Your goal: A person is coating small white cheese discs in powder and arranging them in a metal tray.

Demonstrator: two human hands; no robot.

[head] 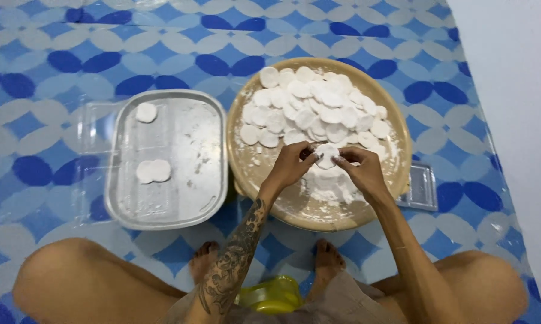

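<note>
Fingers (309, 155) of the left hand (291, 168) and those of the right hand (360, 168) were closed lightly around one white dough disc (327, 155), pinching its rim from either side while it hung just above the round tan tray (396, 174). Doing this well would likely call for a soft, even pinch with the thumbs working round the edge, since a disc this thin looked apt to tear or stretch out of shape if squeezed hard; keeping it over the tray would also let loose flour fall back where it belonged. The disc itself looked flat, pale and floury, roughly round, its edge slightly uneven where the fingers gripped it. Behind it, a heap of similar white discs (315, 108) lay overlapping across the far half of the tray, and the near half was dusted with flour (327, 189). To the left, just beside the tray, stood a rectangular metal pan (162, 216) carrying one disc near its far corner and a touching pair (153, 171) lower down. Both rested on the blue-and-white patterned floor (54, 60), between the person's bent knees, with a yellow container (270, 295) near the feet.
</note>
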